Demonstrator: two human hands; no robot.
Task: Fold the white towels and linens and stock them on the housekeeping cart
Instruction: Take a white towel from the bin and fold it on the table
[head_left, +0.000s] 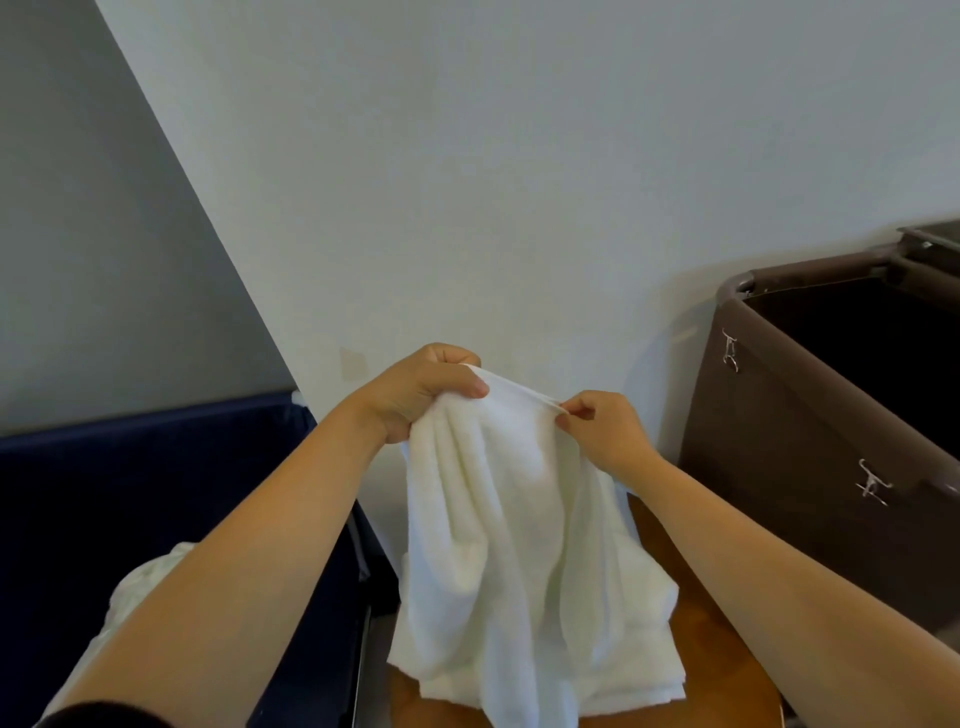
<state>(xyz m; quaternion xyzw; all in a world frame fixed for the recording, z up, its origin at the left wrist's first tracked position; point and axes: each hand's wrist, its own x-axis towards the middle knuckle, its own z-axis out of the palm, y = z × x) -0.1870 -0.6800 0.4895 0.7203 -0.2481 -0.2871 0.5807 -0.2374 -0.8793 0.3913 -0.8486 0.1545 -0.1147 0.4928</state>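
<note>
A white terry towel hangs from the left hand and the right hand, which grip its top edge side by side above the left half of a brown wooden tabletop. Its lower folds lie on that half. Off the tabletop's left edge stands a dark blue fabric bin with crumpled white linen in it. Off the right edge stands a brown fabric hamper. A pale plain wall lies behind them all.

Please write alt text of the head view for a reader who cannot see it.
Two bare hands hold a white towel up by its top edge: the left hand grips it, the right hand pinches it. The towel hangs onto a brown wooden surface, between a dark blue bin on the left and a brown bin on the right.
</note>
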